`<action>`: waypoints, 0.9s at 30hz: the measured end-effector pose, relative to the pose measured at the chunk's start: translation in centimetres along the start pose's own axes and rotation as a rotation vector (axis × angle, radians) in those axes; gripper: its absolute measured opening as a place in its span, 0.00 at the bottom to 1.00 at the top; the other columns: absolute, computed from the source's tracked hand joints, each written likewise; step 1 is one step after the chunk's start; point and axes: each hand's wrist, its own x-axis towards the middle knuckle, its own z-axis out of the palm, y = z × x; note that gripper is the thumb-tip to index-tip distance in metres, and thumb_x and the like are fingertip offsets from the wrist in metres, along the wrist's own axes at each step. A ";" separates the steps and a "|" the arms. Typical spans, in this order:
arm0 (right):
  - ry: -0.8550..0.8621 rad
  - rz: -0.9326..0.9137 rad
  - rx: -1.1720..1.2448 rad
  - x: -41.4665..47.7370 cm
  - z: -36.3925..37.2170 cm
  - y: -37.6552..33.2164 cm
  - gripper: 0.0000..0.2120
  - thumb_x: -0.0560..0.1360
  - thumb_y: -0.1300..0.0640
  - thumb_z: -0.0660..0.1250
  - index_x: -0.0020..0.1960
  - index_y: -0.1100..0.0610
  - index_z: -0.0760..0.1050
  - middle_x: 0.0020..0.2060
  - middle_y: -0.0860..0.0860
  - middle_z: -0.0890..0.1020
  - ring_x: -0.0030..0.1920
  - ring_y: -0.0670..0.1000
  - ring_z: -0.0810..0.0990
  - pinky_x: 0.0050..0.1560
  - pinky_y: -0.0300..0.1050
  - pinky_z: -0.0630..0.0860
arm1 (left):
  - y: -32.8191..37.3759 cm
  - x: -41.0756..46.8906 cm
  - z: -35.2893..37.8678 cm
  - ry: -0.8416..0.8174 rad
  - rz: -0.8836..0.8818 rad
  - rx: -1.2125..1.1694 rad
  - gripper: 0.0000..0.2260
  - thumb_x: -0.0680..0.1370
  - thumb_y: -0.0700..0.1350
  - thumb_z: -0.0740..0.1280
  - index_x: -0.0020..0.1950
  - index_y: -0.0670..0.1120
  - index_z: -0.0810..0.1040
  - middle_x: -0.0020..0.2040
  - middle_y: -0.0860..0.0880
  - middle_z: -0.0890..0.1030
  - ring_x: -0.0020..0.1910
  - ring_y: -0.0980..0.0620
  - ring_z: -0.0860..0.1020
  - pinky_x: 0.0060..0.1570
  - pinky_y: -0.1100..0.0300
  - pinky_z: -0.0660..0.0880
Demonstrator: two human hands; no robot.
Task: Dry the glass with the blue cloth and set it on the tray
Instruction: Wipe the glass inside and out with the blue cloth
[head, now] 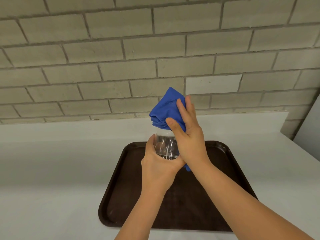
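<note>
My left hand (158, 166) grips a clear glass (165, 145) from below and the left, holding it in the air above the far part of the dark brown tray (119, 184). My right hand (187, 135) holds a folded blue cloth (164, 108) pressed against the glass's top and right side. The cloth covers the upper end of the glass, and a corner of it hangs out below my right wrist. The tray lies flat on the white counter, with nothing on it that I can see.
The white counter (52, 170) stretches to the left and right of the tray. A grey brick wall (121, 58) rises right behind it. The counter's right edge runs diagonally at the far right.
</note>
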 end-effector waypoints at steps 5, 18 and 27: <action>-0.067 -0.078 0.006 -1.9 -0.5 0.9 0.20 0.76 0.54 0.58 0.63 0.37 0.57 0.66 0.29 0.49 0.73 0.40 0.44 0.70 0.29 0.48 | -0.3 -0.2 -0.2 -0.030 0.009 -0.022 0.34 0.62 0.48 0.77 0.64 0.46 0.68 0.46 0.60 0.77 0.43 0.73 0.76 0.34 0.79 0.71; 0.026 0.030 0.183 1.7 -1.7 -0.3 0.20 0.76 0.53 0.58 0.66 0.40 0.60 0.70 0.39 0.56 0.69 0.38 0.56 0.57 0.18 0.58 | 0.9 0.2 -0.4 -0.129 -0.129 -0.236 0.27 0.62 0.49 0.74 0.60 0.54 0.73 0.50 0.49 0.82 0.43 0.55 0.82 0.32 0.70 0.76; 0.115 0.349 0.407 0.3 -1.8 0.3 0.07 0.75 0.47 0.57 0.50 0.38 0.70 0.54 0.50 0.80 0.54 0.51 0.79 0.59 0.50 0.75 | 0.2 0.7 -0.7 -0.258 -0.190 -0.308 0.20 0.72 0.39 0.69 0.63 0.47 0.72 0.55 0.43 0.80 0.54 0.44 0.80 0.59 0.44 0.75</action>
